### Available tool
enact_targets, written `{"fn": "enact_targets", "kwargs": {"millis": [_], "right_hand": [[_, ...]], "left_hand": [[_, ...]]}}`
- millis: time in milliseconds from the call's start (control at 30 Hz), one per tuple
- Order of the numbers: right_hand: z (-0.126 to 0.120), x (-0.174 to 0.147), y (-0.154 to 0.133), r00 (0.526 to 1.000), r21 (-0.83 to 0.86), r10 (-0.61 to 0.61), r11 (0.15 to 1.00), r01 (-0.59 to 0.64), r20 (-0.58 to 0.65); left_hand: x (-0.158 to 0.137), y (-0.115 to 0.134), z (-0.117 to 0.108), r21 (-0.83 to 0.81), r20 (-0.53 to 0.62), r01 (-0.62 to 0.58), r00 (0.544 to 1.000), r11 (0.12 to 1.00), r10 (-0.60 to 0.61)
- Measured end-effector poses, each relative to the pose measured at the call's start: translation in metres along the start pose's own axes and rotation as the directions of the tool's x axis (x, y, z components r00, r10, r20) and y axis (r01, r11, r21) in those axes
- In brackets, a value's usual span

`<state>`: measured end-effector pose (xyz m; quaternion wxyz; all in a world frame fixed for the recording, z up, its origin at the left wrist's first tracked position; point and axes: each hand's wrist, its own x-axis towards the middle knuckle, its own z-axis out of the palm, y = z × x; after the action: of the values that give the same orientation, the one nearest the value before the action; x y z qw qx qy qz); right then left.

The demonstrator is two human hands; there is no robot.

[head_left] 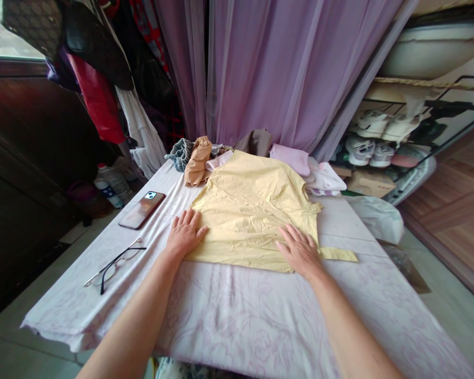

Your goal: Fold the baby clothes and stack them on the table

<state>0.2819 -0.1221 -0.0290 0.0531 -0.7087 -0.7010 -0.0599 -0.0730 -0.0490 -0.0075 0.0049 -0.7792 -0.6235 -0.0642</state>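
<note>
A yellow cloth garment [253,210] lies spread and wrinkled across the middle of the table, its far end resting against other folded clothes. A narrow yellow strap [338,255] sticks out from its lower right side. My left hand [185,231] rests flat on the garment's left edge, fingers stretched out. On the lower right part of the garment lies my right hand [300,250], palm down with fingers spread. Neither hand grips the fabric.
The table wears a pale patterned cloth [237,310]. Left of the garment lie a phone [142,210] and eyeglasses [114,265]. Behind it are a brown garment [197,162], a dark striped one [180,154] and folded pink cloth [290,159]. A shoe rack [379,139] stands at right.
</note>
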Motion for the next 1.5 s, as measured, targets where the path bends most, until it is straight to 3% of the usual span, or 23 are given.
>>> {"fn": "enact_targets", "kwargs": {"millis": [100, 233, 367, 567, 800, 967, 1133, 1333, 1500], "right_hand": [[-0.003, -0.009, 0.004, 0.996, 0.062, -0.019, 0.998, 0.025, -0.089], [-0.018, -0.025, -0.001, 0.941, 0.237, -0.188, 0.937, 0.258, -0.282], [-0.027, -0.040, -0.013, 0.905, 0.372, -0.319, 0.833, 0.410, -0.282], [-0.023, -0.040, -0.017, 0.915, 0.453, -0.281, 0.802, 0.389, -0.288], [-0.029, -0.038, -0.013, 0.920, 0.561, -0.306, 0.730, 0.391, -0.243], [-0.031, -0.040, -0.014, 0.919, 0.518, -0.315, 0.759, 0.394, -0.239], [-0.032, -0.042, -0.014, 0.910, 0.370, -0.334, 0.835, 0.407, -0.245], [-0.034, -0.052, -0.012, 0.929, 0.458, -0.317, 0.808, 0.370, -0.191], [-0.027, -0.056, -0.011, 0.925, 0.450, -0.291, 0.811, 0.374, -0.243]], "left_hand": [[-0.001, 0.004, -0.002, 0.005, -0.020, 0.001, 1.000, 1.000, 0.000], [-0.003, 0.004, -0.003, -0.029, -0.090, -0.081, 0.993, 0.996, 0.078], [-0.004, 0.001, -0.004, -0.123, -0.122, -0.226, 0.970, 0.966, 0.211], [-0.002, -0.001, -0.003, -0.180, -0.149, -0.303, 0.949, 0.936, 0.278], [-0.001, 0.001, 0.000, -0.149, -0.084, -0.259, 0.965, 0.954, 0.249], [-0.003, 0.005, 0.001, -0.098, -0.015, -0.202, 0.979, 0.975, 0.201], [-0.005, 0.005, 0.004, -0.099, -0.034, -0.187, 0.982, 0.977, 0.184], [-0.006, 0.005, 0.003, -0.121, -0.041, -0.191, 0.981, 0.974, 0.187], [-0.007, 0.003, -0.002, -0.163, -0.043, -0.226, 0.974, 0.961, 0.222]]}}
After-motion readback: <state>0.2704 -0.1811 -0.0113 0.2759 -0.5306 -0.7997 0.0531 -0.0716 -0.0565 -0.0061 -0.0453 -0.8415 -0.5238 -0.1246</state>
